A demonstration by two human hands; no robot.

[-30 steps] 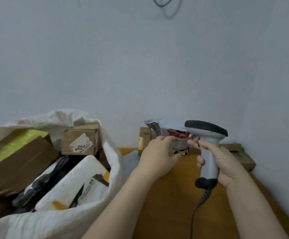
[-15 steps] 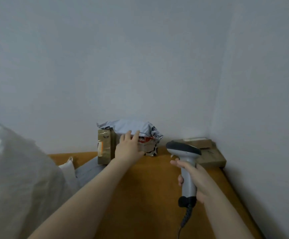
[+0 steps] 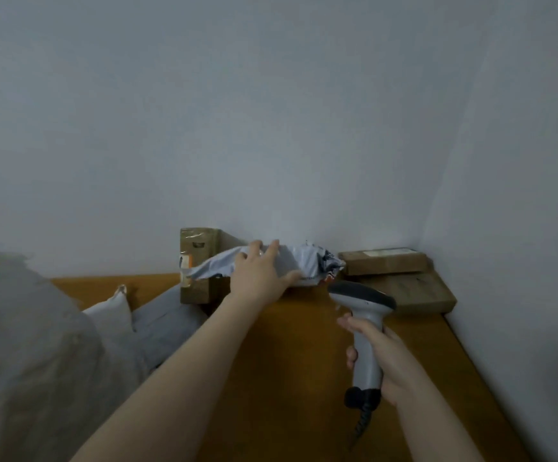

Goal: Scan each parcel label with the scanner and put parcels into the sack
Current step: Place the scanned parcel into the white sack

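My left hand (image 3: 261,275) reaches to the back of the wooden table (image 3: 287,368) and holds a crumpled grey plastic mailer parcel (image 3: 307,261), fingers over its top and thumb along its front edge. The mailer lies partly across an upright brown cardboard box (image 3: 197,258) against the wall. A grey handheld scanner (image 3: 364,305) with a dark head is gripped by its handle in my right hand (image 3: 387,358), and the head points toward the mailer from just below and to the right. Its coiled cable hangs down. The white sack (image 3: 20,345) fills the left edge; its opening is out of view.
Two flat brown cardboard parcels (image 3: 384,261) are stacked in the back right corner, the lower one (image 3: 417,291) wider. Another grey mailer (image 3: 164,321) lies on the table beside the sack. Pale walls close the back and right sides.
The view has swung right, away from the open sack of parcels. My left hand has reached forward and taken hold of the grey mailer. The scanner has dropped lower toward it.
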